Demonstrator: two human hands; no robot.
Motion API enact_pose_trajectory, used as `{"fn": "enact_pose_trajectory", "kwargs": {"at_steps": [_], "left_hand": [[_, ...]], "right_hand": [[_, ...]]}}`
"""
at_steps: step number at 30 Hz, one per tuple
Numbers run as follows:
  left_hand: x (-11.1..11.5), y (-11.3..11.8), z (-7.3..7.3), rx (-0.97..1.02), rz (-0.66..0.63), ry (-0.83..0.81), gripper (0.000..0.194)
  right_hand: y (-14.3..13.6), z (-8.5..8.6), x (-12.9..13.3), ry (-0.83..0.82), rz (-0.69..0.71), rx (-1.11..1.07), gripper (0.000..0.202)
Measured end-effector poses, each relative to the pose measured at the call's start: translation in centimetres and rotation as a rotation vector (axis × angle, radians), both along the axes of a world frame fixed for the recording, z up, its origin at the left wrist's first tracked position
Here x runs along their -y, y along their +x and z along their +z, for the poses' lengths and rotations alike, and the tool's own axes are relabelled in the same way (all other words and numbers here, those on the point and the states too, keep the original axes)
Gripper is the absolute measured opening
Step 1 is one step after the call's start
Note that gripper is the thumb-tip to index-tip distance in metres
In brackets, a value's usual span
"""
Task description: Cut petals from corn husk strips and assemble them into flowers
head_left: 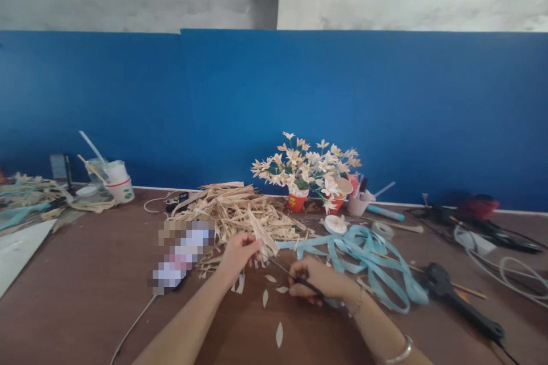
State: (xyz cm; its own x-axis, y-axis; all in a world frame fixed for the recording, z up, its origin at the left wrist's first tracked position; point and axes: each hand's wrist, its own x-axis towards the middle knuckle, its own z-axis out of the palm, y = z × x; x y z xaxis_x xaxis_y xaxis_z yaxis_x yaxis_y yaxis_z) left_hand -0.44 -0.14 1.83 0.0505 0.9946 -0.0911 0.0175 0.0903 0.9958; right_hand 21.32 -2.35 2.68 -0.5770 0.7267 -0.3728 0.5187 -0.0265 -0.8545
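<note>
My left hand pinches a pale strip of dried husk, which points up and away from me. In my right hand is a pair of scissors with dark handles. Their blades reach toward the lower end of the strip, close to my left fingertips; whether they touch it I cannot tell. Several small leaf-shaped pieces lie on the brown table between my forearms. Just behind my left hand spreads a heap of dried husk.
Potted husk flowers stand against the blue partition. Tangled blue ribbon and a black tool with a cord lie right. A blurred-out phone-like object with a cable is left. Farther left stands a white cup.
</note>
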Motion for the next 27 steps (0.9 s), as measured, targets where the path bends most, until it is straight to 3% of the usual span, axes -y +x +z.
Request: {"fn": "enact_pose_trajectory", "kwargs": {"at_steps": [27], "left_hand": [[0.1,0.1,0.4,0.112,0.038,0.006,0.023]], "right_hand": [[-0.3,1.1,0.4,0.059,-0.048,0.0,0.019]]}}
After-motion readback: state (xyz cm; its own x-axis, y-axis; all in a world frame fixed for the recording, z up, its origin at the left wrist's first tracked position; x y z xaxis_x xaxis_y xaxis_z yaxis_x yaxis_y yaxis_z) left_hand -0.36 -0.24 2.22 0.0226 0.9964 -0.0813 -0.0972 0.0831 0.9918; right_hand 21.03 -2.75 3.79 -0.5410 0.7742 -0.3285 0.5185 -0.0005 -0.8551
